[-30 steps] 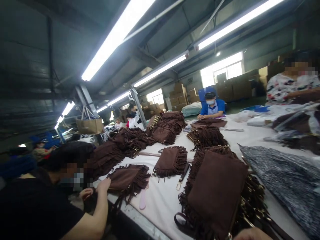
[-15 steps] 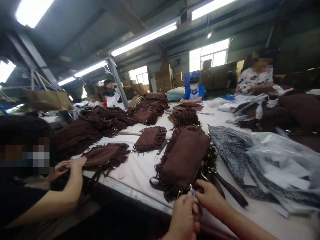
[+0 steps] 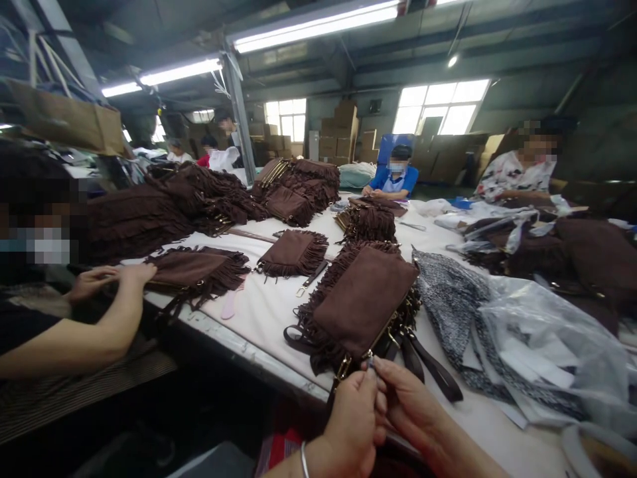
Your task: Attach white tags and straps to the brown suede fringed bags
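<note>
On top of a stack at the table's near edge lies a brown fringed pouch (image 3: 365,302), its flat suede face up and a gold zipper along its right side. My left hand (image 3: 353,415) is closed in front of the pouch's near corner, thumb up, a bangle on the wrist. Against it, my right hand (image 3: 411,401) pinches with thumb and forefinger. Both meet at a small greyish piece by the metal fitting (image 3: 369,355) of that corner; fingers mostly hide it. Dark wrist straps (image 3: 432,368) with gold clasps hang from the stack beside my right hand.
At left, a co-worker's hands (image 3: 112,279) handle another fringed pouch (image 3: 192,269). A smaller pouch (image 3: 291,252) and a loose strap (image 3: 313,279) lie mid-table. Right are grey speckled fabric (image 3: 452,312) and clear plastic bags (image 3: 557,345). Brown pouch piles (image 3: 298,192) stand behind.
My view has shifted, so table things sit slightly higher and the bangle shows. Both hands stay together at the pouch's corner, still pinching.
</note>
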`<state>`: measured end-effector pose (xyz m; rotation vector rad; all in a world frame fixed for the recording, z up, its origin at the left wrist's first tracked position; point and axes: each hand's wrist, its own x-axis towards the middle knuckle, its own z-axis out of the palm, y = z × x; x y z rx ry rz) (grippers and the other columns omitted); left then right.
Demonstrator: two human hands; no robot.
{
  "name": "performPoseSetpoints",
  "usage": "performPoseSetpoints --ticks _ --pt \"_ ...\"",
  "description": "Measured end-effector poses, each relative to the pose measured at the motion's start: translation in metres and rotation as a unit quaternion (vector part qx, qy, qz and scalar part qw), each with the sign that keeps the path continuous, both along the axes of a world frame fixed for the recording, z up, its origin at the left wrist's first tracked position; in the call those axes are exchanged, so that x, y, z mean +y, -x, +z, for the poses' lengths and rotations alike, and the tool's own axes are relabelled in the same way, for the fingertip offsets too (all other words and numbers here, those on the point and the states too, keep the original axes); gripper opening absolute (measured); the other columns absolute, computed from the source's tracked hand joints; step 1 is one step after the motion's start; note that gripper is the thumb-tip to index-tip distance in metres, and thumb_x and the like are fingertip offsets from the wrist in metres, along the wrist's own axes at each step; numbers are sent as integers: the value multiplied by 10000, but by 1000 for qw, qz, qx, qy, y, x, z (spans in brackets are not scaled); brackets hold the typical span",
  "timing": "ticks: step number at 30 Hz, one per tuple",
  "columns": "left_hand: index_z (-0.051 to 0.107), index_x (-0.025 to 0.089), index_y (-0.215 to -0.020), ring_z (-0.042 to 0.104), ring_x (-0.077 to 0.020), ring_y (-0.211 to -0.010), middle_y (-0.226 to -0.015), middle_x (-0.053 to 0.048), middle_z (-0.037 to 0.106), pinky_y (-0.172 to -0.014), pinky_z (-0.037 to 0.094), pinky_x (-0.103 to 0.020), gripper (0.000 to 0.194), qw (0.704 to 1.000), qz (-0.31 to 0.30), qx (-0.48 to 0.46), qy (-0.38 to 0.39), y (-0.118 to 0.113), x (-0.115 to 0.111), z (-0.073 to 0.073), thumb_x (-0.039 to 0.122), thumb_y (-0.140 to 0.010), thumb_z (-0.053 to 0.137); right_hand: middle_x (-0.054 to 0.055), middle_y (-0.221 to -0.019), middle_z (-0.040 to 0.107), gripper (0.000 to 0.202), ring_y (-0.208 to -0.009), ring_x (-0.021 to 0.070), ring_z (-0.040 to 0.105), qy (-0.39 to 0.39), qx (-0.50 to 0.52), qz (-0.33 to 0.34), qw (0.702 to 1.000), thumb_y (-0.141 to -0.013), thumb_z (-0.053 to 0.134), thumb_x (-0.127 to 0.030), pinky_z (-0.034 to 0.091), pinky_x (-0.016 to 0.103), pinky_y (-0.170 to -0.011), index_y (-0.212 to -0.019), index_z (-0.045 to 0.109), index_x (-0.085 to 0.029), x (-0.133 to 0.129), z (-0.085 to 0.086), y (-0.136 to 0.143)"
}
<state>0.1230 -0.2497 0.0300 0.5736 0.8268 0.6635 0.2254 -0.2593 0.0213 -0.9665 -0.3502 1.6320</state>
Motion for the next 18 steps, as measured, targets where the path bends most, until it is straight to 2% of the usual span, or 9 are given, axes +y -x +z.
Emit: performPoseSetpoints --ticks 4,6,8,10,12,13,14,16,18 --pt "465 182 -808 162 -8 -393 -542 110 349 -391 91 -119 289 964 -52 -199 169 6 9 -2 362 -822 690 -43 -547 571 308 -463 75 503 55 29 -36 997 -689 799 -394 394 187 -468 -835 694 -143 3 0 4" --pt "461 173 -791 145 1 -379 -529 123 301 -378 86 -107 290 940 -92 -259 202 8 14 -3 323 -815 707 -29 -577 592 288 -490 81 517 62 27 -45 997 -694 785 -393 411 189 -489 -809 693 -146 4 2 6" --pt "468 171 -777 161 3 -366 -520 126 295 -371 113 -105 300 942 -134 -244 189 10 16 -4 343 -810 712 -19 -591 600 274 -509 92 518 63 19 -53 996 -663 790 -387 426 203 -511 -752 681 -152 4 3 5" --pt "499 175 -784 258 -19 -354 -513 100 378 -370 191 -128 327 966 -175 -155 111 14 15 -6 455 -822 665 -7 -610 608 256 -546 111 523 48 -6 -59 997 -633 790 -373 438 225 -546 -693 664 -158 4 3 -2" --pt "547 172 -793 405 -74 -386 -535 35 505 -395 289 -181 408 977 -207 -18 -45 21 12 -9 576 -842 565 -3 -607 594 260 -561 121 503 3 -73 -39 997 -638 765 -388 420 239 -555 -638 644 -158 6 4 -15" --pt "565 167 -780 469 -106 -429 -559 0 551 -426 332 -209 443 968 -197 61 -143 25 12 -12 603 -849 525 -2 -603 581 274 -567 122 488 -27 -126 -21 991 -649 747 -402 407 243 -559 -613 635 -155 7 6 -23" --pt "575 166 -757 511 -132 -482 -579 -22 574 -468 364 -232 453 946 -167 143 -239 31 12 -16 603 -856 504 -3 -596 568 290 -575 122 475 -57 -189 1 980 -660 729 -415 393 245 -566 -588 626 -153 9 9 -32" --pt "587 175 -747 537 -161 -577 -611 -22 572 -558 398 -262 388 871 -63 298 -385 41 14 -25 542 -856 528 -7 -573 539 328 -585 124 457 -90 -325 41 941 -692 693 -439 368 249 -575 -555 610 -154 15 16 -47" --pt "615 188 -819 547 -180 -646 -667 -18 579 -634 416 -281 270 795 25 397 -457 48 18 -37 456 -829 583 -22 -550 507 354 -568 120 441 -72 -416 43 906 -729 663 -469 350 251 -561 -564 587 -165 21 23 -56"
